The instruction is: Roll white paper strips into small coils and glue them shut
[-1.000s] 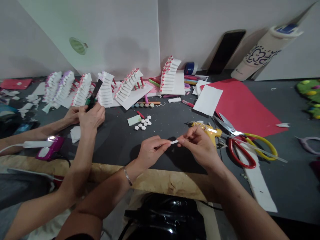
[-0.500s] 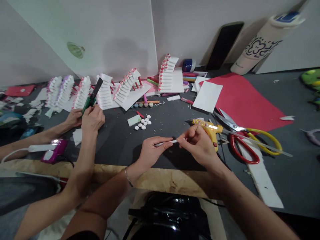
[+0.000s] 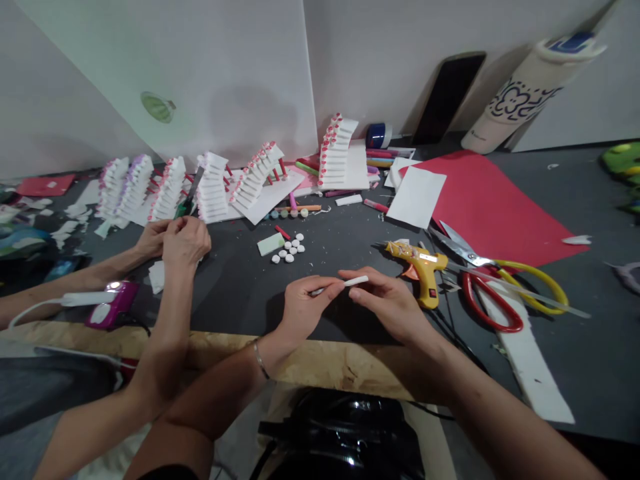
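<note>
In front of me at the desk edge, my left hand (image 3: 309, 307) is closed, pinching a thin white stick (image 3: 357, 281) between thumb and forefinger. The stick's free end points right, toward my right hand (image 3: 393, 301). That hand's thumb and forefinger are parted around the free end; whether they touch it is hard to see. A yellow glue gun (image 3: 425, 270) lies just beyond my right hand. Several small white round pieces (image 3: 290, 249) lie past my left hand, beside a pale green block (image 3: 271, 244) and a small red stick (image 3: 282, 232).
Large scissors (image 3: 480, 260) with red and yellow handles lie at right, near red paper (image 3: 487, 200). White stepped models (image 3: 257, 175) line the wall. A bottle (image 3: 525, 93) and phone (image 3: 450, 97) stand behind. At left, another person's hands (image 3: 183, 243) hold a dark-bladed, green-handled tool (image 3: 193, 190).
My right thumb and forefinger have parted from their pinch on the stick's end, exposing more of it. The other person's tool has dropped lower. The view has shifted slightly.
</note>
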{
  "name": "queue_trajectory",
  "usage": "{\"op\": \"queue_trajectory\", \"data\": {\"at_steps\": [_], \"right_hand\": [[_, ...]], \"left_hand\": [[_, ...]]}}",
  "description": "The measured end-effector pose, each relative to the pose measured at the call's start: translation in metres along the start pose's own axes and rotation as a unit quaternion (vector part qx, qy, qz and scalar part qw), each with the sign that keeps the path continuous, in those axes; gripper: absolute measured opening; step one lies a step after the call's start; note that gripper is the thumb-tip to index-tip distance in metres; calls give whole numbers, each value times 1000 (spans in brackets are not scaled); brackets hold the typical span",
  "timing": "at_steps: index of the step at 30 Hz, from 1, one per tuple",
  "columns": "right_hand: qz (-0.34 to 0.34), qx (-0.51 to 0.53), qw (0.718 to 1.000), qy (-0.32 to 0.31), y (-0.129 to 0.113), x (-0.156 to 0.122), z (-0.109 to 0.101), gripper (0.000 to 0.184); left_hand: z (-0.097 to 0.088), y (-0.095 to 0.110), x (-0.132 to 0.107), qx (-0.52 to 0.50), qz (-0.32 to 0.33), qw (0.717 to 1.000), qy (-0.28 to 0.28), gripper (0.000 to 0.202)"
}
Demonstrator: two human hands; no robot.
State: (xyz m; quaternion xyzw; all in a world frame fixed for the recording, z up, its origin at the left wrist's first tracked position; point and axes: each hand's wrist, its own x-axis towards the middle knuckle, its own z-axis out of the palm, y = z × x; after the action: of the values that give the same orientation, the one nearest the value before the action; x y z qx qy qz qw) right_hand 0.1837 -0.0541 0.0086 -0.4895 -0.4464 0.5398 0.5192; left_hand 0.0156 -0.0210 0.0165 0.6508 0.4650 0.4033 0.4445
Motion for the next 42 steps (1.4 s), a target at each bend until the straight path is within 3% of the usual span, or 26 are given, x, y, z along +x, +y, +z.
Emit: {"op": "queue_trajectory", "data": {"at_steps": [3, 7, 10, 12, 14, 18, 23, 30, 34, 38, 42], "right_hand": [[5, 0, 1000, 26, 1, -2, 3, 14], [23, 101, 992, 67, 1, -1, 4, 14], [56, 181, 980, 57, 1, -1, 9, 33], [84, 182, 979, 23, 3, -2, 14, 38], [89, 150, 985, 21, 8, -5, 18, 24], [62, 108, 990, 71, 18, -7, 20, 19], [53, 161, 977, 131, 12, -2, 16, 24], [51, 245, 953, 169, 4, 4, 6, 25], [41, 246, 955, 163, 4, 3, 5, 26], [20, 229, 962, 150, 3, 1, 5, 25], [-10, 201, 971, 132, 4, -1, 4, 24]], "left_hand": [[1, 1, -1, 2, 16, 1000, -9, 16], [2, 2, -2, 14, 31, 999, 0, 16], [3, 2, -2, 15, 31, 999, 8, 17], [3, 1, -2, 14, 36, 999, 3, 17], [3, 2, -1, 12, 37, 999, -8, 16], [5, 2, -2, 11, 35, 999, -23, 16], [5, -3, -3, 64, 52, 997, -7, 20], [-6, -7, -3, 114, 237, 963, 49, 3], [-7, -7, -1, 108, 303, 946, 49, 18], [-7, -4, 0, 92, 269, 958, 45, 5], [-6, -4, -2, 36, 181, 982, 48, 9]]}}
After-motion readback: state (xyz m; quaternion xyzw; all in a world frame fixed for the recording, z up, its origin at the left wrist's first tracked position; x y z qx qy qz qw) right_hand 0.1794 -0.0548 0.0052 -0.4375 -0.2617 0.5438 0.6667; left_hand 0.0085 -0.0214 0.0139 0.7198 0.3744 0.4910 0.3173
